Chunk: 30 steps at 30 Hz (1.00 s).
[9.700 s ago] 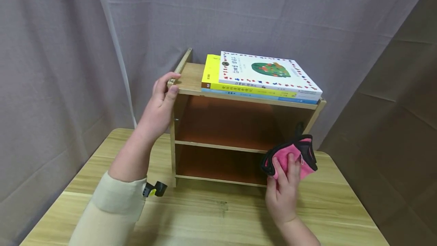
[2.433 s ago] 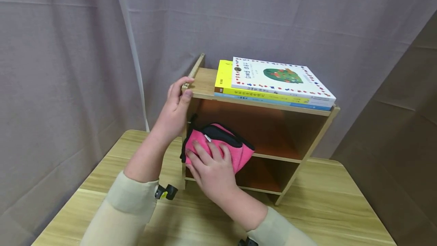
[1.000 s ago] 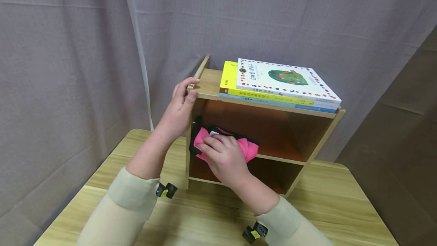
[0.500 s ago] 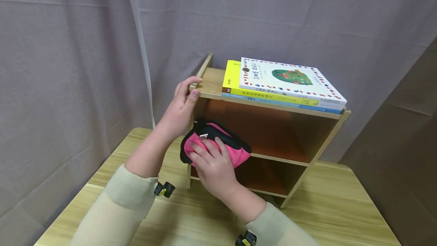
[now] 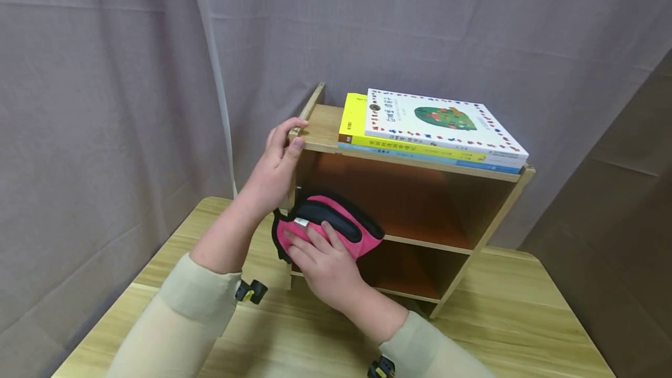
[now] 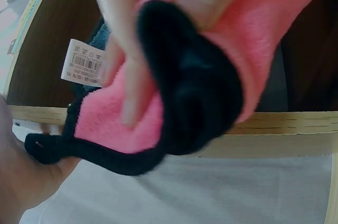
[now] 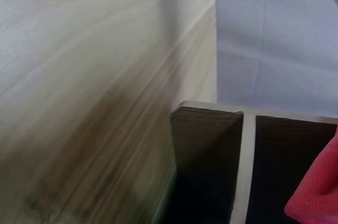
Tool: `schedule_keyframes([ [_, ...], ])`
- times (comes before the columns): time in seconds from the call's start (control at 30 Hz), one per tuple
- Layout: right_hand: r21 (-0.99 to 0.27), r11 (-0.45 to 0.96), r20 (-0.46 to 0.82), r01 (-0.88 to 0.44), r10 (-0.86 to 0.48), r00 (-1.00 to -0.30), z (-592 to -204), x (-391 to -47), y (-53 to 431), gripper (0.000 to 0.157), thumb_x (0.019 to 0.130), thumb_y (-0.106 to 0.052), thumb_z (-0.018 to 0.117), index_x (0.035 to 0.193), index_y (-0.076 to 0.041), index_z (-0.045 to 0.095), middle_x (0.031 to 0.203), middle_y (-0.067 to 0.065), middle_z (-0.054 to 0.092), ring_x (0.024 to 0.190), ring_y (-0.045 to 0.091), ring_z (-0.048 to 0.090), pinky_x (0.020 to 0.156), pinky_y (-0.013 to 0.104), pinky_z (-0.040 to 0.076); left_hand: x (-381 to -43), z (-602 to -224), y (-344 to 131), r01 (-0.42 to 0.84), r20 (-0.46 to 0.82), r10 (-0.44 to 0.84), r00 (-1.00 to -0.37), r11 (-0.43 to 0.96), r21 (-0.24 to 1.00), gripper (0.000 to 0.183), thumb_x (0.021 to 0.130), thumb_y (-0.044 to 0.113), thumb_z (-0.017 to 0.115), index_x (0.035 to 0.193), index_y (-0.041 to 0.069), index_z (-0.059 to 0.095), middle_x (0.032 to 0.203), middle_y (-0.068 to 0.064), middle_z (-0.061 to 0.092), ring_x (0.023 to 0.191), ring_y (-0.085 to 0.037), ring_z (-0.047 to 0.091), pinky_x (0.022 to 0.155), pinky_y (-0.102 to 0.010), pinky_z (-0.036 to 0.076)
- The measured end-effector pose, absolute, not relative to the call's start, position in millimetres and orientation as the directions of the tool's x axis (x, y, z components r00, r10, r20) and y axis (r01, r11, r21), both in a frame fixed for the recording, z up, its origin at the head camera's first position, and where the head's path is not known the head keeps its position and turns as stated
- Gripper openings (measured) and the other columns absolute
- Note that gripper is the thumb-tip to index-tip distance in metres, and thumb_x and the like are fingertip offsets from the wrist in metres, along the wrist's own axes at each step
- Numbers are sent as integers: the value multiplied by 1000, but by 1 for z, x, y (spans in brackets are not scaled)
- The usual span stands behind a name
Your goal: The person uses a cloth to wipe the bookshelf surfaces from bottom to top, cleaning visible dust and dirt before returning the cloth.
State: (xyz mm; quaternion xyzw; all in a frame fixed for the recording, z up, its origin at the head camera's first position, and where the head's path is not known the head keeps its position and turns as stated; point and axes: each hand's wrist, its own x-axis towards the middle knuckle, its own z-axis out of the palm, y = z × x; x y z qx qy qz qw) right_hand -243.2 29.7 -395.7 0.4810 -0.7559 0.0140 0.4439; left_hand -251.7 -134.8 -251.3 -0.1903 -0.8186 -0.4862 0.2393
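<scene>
My left hand (image 5: 273, 162) grips the top left corner of a small wooden shelf (image 5: 322, 127), thumb in front and fingers over the side panel. In my right hand (image 5: 331, 270) is a folded pink cleaning cloth (image 5: 370, 244) with black edging and a white label. It is at the front of the left side panel, before the upper compartment. The left wrist view shows the right fingers and thumb pinching the plush cloth (image 6: 248, 44), one black-edged corner hanging loose. Only a red-looking bit of cloth (image 7: 317, 192) enters the right wrist view.
Several books (image 5: 441, 127) lie stacked on the shelf's top board, a white one uppermost. Below are two dark compartments split by a middle board (image 5: 430, 244). The shelf stands on a wooden table (image 5: 499, 319), with grey curtains (image 5: 409, 22) behind and at the left.
From the shelf's right side, the cloth has crossed to the left. Within the last second, my right hand has drawn it outward and left to the panel's front edge. My left hand keeps its hold.
</scene>
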Motion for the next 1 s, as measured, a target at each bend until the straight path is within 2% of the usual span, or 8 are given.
schedule_keyframes([
  [0.2, 397, 493, 640, -774, -753, -151, -404, -245, 30, 32, 84, -20, 66, 115, -20, 60, 133, -4, 53, 129, 20, 40, 111, 44, 19, -253, -251, -136, 553, 583, 75, -809, 433, 712, 40, 95, 53, 31, 133, 38, 31, 138, 5, 26, 126, -17, 31, 102, -47, 31],
  [0.33, 434, 439, 594, -787, -796, -117, -411, -247, 30, 24, 95, -19, 47, 115, -18, 60, 132, -3, 53, 130, 20, 38, 111, 43, 21, -255, -252, -136, 558, 585, 74, -807, 418, 717, 40, 96, 52, 31, 132, 36, 33, 137, 3, 27, 124, -17, 33, 102, -46, 31],
  [0.47, 438, 405, 565, -803, -819, -105, -415, -249, 30, 35, 100, -17, 28, 113, -18, 60, 131, -3, 53, 133, 18, 33, 111, 41, 21, -255, -251, -135, 562, 586, 80, -806, 414, 717, 40, 96, 52, 30, 132, 36, 33, 136, 1, 28, 121, -18, 35, 100, -44, 32],
  [0.67, 443, 367, 528, -818, -844, -92, -415, -249, 29, 30, 95, -13, 36, 112, -19, 60, 129, -5, 54, 132, 15, 35, 111, 39, 20, -256, -249, -135, 566, 592, 82, -802, 423, 708, 40, 96, 52, 29, 132, 36, 33, 135, 2, 29, 118, -17, 37, 100, -44, 32],
  [0.7, 440, 360, 522, -823, -848, -91, -415, -249, 29, 30, 95, -13, 36, 112, -19, 60, 128, -6, 55, 131, 14, 36, 112, 38, 20, -251, -246, -133, 562, 586, 83, -806, 422, 712, 39, 97, 48, 29, 133, 33, 33, 136, 0, 29, 118, -19, 37, 100, -44, 32],
  [0.83, 419, 353, 501, -836, -858, -111, -415, -249, 30, 31, 95, -13, 35, 112, -19, 60, 127, -7, 56, 131, 12, 36, 112, 37, 17, -250, -245, -133, 560, 586, 84, -806, 425, 711, 39, 98, 47, 29, 133, 32, 33, 137, 0, 28, 121, -19, 36, 101, -45, 31],
  [1.0, 417, 334, 455, -845, -882, -125, -415, -247, 31, 27, 92, -11, 44, 112, -21, 59, 122, -9, 58, 130, 10, 37, 113, 37, 16, -254, -252, -133, 560, 585, 77, -807, 415, 717, 40, 96, 52, 30, 132, 35, 33, 137, 4, 26, 123, -17, 34, 102, -45, 30],
])
